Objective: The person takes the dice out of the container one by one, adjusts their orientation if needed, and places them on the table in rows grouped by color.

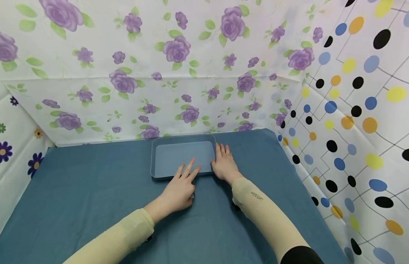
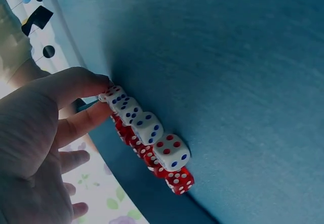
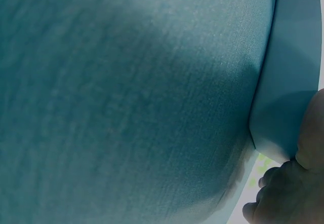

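Head view: a blue tray (image 1: 182, 156) lies flat on the table (image 1: 92, 190), near the middle of its far edge, on a blue cloth. The left hand (image 1: 179, 189) rests at the tray's near edge, with 2 straight fingers reaching over the rim onto the tray floor. The right hand (image 1: 223, 164) lies flat against the tray's right side, fingers straight and together, pointing toward the far edge. Both arms wear pale yellow sleeves (image 1: 257, 205). The 2 hands are apart, one at each side of the tray's near right corner.

Left wrist view: under the left hand (image 2: 40, 148) a row of dice (image 2: 147, 133) sits on the cloth, white ones (image 2: 171, 152) with blue and red dots stacked on red ones (image 2: 178, 179) with white dots. The thumb and a finger touch the near end of the row; whether they pinch it I cannot tell.

Right wrist view: the right hand (image 3: 288, 188) touches the tray's outer wall (image 3: 283, 127).

Flowered and dotted sheets (image 1: 178, 66) stand around the table's far, left and right edges.
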The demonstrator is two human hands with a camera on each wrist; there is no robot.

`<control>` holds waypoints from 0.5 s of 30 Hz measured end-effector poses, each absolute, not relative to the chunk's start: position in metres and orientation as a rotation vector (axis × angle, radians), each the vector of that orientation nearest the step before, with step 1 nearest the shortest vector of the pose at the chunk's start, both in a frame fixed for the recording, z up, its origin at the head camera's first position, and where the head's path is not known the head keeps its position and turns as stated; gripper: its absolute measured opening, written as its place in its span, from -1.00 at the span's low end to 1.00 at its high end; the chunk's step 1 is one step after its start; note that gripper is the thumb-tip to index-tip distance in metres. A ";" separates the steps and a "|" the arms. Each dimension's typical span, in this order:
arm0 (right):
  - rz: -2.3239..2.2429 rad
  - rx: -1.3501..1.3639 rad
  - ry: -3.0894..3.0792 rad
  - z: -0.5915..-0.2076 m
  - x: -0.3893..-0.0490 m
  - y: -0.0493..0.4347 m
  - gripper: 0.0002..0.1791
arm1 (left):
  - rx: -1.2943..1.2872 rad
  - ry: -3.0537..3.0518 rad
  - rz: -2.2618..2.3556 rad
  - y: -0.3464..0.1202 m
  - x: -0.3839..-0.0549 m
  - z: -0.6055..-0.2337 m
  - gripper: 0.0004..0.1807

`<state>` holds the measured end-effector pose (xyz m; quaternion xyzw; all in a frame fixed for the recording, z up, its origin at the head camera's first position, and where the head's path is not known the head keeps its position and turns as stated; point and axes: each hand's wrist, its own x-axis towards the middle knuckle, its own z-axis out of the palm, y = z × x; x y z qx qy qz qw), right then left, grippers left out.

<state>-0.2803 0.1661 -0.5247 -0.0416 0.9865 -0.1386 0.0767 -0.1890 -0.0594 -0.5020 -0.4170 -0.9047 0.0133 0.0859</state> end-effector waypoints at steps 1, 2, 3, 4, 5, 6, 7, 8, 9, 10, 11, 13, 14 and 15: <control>-0.417 -0.127 2.962 -0.524 -0.280 0.166 -0.16 | -1.241 -2.698 0.047 -0.060 -0.189 -0.502 -0.65; -0.422 -0.129 2.967 -0.524 -0.280 0.165 -0.16 | -1.239 -2.695 0.058 -0.060 -0.189 -0.502 -0.66; -0.424 -0.128 2.967 -0.524 -0.281 0.165 -0.16 | -1.236 -2.692 0.060 -0.060 -0.189 -0.502 -0.66; -0.431 -0.127 2.968 -0.525 -0.281 0.165 -0.16 | -1.233 -2.686 0.061 -0.060 -0.189 -0.502 -0.67; -0.434 -0.126 2.969 -0.526 -0.282 0.165 -0.16 | -1.230 -2.677 0.062 -0.061 -0.189 -0.503 -0.67; -0.437 -0.122 2.965 -0.527 -0.283 0.165 -0.16 | -1.227 -2.671 0.057 -0.061 -0.189 -0.503 -0.67; -0.437 -0.121 2.962 -0.529 -0.284 0.165 -0.15 | -1.225 -2.666 0.059 -0.061 -0.188 -0.504 -0.67; -0.438 -0.121 2.958 -0.531 -0.285 0.165 -0.15 | -1.223 -2.663 0.057 -0.061 -0.188 -0.504 -0.67; -0.435 -0.119 2.952 -0.532 -0.286 0.165 -0.15 | -1.222 -2.664 0.054 -0.061 -0.187 -0.505 -0.67; -0.430 -0.117 2.944 -0.534 -0.287 0.165 -0.14 | -1.222 -2.664 0.052 -0.061 -0.187 -0.505 -0.67; -0.423 -0.114 2.939 -0.535 -0.288 0.165 -0.14 | -1.222 -2.661 0.052 -0.061 -0.187 -0.505 -0.67; -0.427 -0.114 2.942 -0.534 -0.288 0.165 -0.14 | -1.218 -2.652 0.054 -0.061 -0.187 -0.505 -0.68; -0.428 -0.115 2.944 -0.534 -0.288 0.165 -0.14 | -1.214 -2.652 0.056 -0.061 -0.187 -0.504 -0.69; -0.426 -0.118 2.948 -0.532 -0.288 0.165 -0.14 | -1.211 -2.647 0.059 -0.061 -0.187 -0.503 -0.70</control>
